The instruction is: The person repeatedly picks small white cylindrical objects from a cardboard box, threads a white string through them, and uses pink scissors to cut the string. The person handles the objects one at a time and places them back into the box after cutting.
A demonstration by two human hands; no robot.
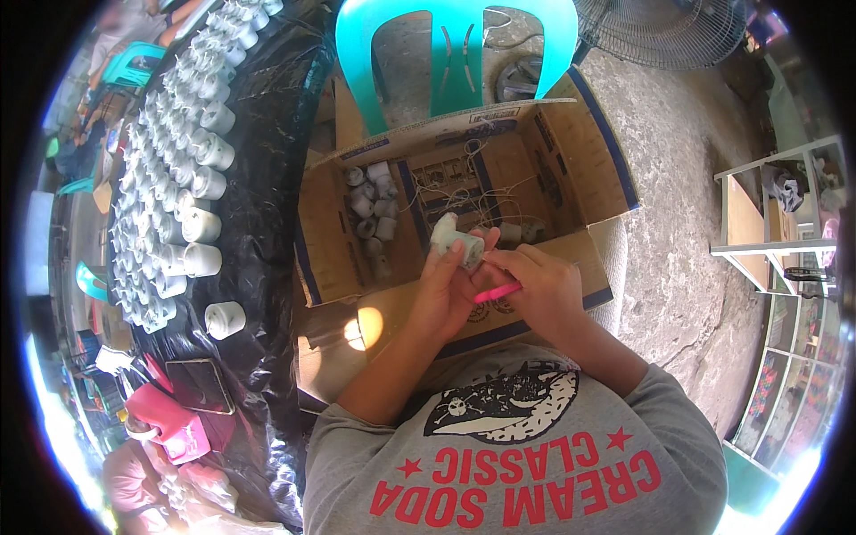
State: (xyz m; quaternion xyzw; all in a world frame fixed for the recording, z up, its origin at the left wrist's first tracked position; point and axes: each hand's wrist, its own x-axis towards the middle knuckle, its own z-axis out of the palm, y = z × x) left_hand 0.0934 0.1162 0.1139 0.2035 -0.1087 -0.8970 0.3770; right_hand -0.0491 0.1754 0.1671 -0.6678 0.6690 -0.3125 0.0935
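Observation:
My left hand (446, 290) holds a small pale cylinder (456, 241) up over an open cardboard box (330, 241). My right hand (544, 290) grips a pink stick-like tool (496, 292) and its fingers touch the cylinder's end. Inside the box lie several more small cylinders (374, 205) and loose strings (481, 192). Both forearms come up from the lower edge, above my grey printed shirt.
To the left, a surface under black plastic sheet (267, 134) carries rows of several white cylinders (192, 152); one (224, 318) stands apart. A dark phone (201, 385) and pink object (165, 419) lie nearby. A teal plastic chair (455, 45), fan (664, 31) and shelves (776, 223) stand beyond.

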